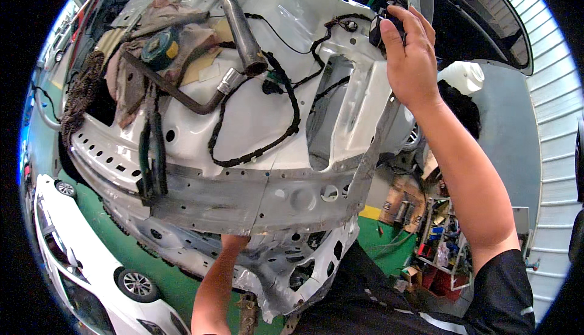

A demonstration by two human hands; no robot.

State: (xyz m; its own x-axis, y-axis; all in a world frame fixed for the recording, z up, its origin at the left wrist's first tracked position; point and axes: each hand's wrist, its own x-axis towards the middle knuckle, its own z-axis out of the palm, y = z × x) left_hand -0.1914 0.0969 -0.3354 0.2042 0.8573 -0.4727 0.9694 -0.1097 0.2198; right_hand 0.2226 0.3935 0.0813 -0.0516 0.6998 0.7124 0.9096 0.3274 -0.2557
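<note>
A stripped white car body (261, 122), with a bare grey sheet-metal edge panel (219, 198), lies in front of me. My left hand (235, 242) reaches up beneath this panel; its fingers are hidden. At the upper right, my right hand (413, 55) rests against the body's edge, fingers stretched and slightly bent, thumb beside a small black part (377, 34). On the white metal lie a hammer with a thick tube handle (238, 25), a bent bar (173, 86) with a chrome socket, and a blue-green tape measure (159, 49). A black wiring harness (295, 107) loops across the surface.
Dark-handled pliers (157, 152) and soiled gloves or rags (188, 55) lie on the left. A white car (91, 274) stands at the lower left. A tool cart (441, 231) with scattered parts stands right of the body. A white container (465, 78) is behind my right arm.
</note>
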